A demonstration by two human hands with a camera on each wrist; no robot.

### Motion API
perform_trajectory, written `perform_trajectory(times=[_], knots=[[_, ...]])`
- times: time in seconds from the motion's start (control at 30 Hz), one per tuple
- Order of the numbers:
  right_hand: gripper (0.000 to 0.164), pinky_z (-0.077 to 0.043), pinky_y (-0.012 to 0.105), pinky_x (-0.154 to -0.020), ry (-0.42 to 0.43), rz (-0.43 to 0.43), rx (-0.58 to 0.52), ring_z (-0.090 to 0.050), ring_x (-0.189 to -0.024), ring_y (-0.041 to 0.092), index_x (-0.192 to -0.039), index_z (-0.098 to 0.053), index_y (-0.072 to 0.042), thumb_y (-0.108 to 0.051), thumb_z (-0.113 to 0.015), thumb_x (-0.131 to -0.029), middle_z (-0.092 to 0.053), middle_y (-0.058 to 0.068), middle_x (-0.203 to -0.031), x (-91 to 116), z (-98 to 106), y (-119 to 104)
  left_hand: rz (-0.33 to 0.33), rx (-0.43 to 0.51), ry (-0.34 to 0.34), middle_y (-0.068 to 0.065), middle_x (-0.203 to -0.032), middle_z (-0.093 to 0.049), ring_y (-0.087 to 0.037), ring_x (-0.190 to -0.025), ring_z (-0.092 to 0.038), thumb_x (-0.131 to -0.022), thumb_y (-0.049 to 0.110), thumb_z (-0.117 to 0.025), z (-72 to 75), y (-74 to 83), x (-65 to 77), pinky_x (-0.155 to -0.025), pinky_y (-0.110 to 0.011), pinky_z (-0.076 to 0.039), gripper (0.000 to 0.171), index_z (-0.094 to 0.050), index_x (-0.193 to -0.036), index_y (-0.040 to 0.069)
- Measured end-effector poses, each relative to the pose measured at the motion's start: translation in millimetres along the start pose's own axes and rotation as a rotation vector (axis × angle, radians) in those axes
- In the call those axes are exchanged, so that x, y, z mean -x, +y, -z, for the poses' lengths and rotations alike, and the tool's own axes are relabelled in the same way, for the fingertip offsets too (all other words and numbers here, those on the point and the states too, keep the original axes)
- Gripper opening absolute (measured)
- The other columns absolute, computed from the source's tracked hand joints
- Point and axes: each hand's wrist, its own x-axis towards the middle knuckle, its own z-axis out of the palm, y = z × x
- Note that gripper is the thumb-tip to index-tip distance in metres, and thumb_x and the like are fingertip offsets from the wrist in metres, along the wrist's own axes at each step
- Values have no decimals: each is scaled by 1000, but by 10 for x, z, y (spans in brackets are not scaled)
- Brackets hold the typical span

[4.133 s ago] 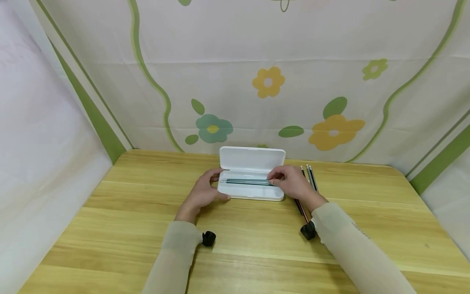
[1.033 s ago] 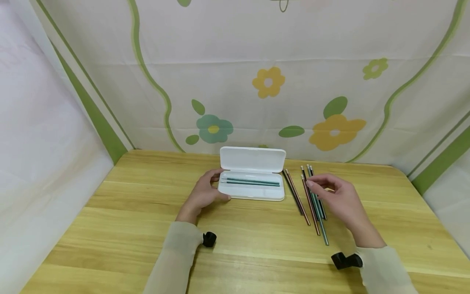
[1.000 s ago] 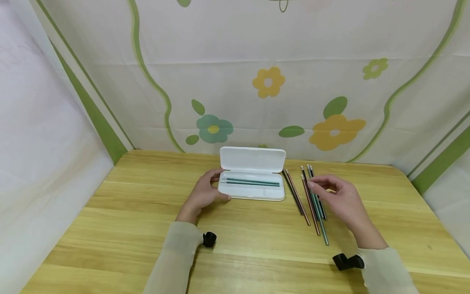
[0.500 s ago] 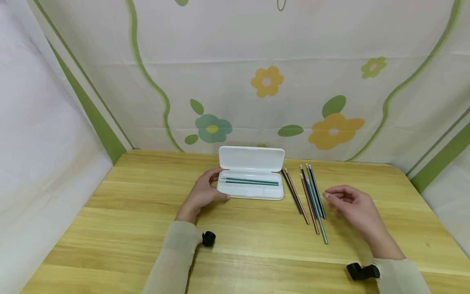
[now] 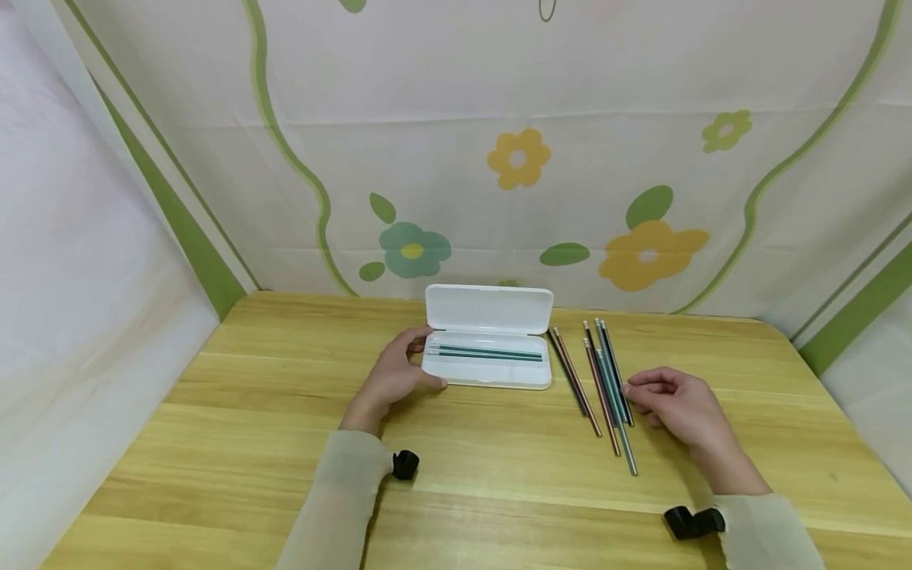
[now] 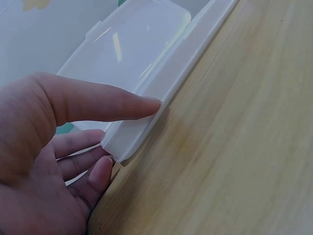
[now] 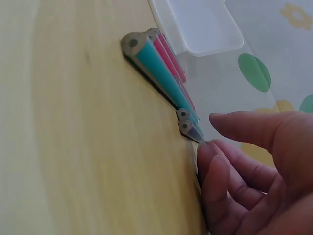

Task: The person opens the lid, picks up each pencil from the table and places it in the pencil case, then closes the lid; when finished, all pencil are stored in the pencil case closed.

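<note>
White pencil box (image 5: 466, 369), hinged open, lies near the middle of the far edge of the table (image 5: 499, 499), with its lid (image 5: 489, 309) raised on the side of that edge. Left hand (image 5: 394, 368) grips the box by its left end: the thumb lies along the front wall and the other fingers bend about the end, so that the box extends rightward from the grip. Two green pencils (image 5: 523, 355) lie lengthwise in the box, eraser ends toward this hand.

Right hand (image 5: 680, 404) is released, as the right wrist view shows, its thumb parted from the bent fingers. Just left of its fingertips lies a group of loose pencils, eraser ends toward the table's far edge: a red pencil (image 5: 602, 397), a light green pencil (image 5: 617, 413) reaching closest to the near edge, and dark pencils, the outermost dark pencil (image 5: 617, 374) being nearest the hand. Whether a fingertip touches it cannot be told. Between this group and the box's right end lie a copper-coloured pencil (image 5: 578, 381) and a further dark one, side by side. Flower-patterned cloth (image 5: 456, 174) hangs behind the table's far edge.
</note>
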Motion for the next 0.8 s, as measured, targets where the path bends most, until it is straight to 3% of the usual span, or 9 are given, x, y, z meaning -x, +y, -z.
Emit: perform_trajectory(times=[0.4, 0.8], knots=[[70, -59, 30, -67, 1, -23, 125, -65, -78, 13, -134, -66, -3, -53, -85, -90, -73, -2, -104, -13, -1, -10, 5, 6, 1, -14, -151, -58, -31, -117, -60, -72, -4, -92, -6, -7, -16, -101, -42, -51, 97, -51, -159, 13], [50, -56, 30, -62, 40, -4, 193, -63, -71, 13, -121, -73, -2, -43, -83, -94, -74, 0, -94, 1, -32, -41, 7, 17, 1, -15, -150, -57, -31, -117, -61, -72, -6, -91, -10, 12, 1, -102, -43, -52, 98, -51, -159, 13]])
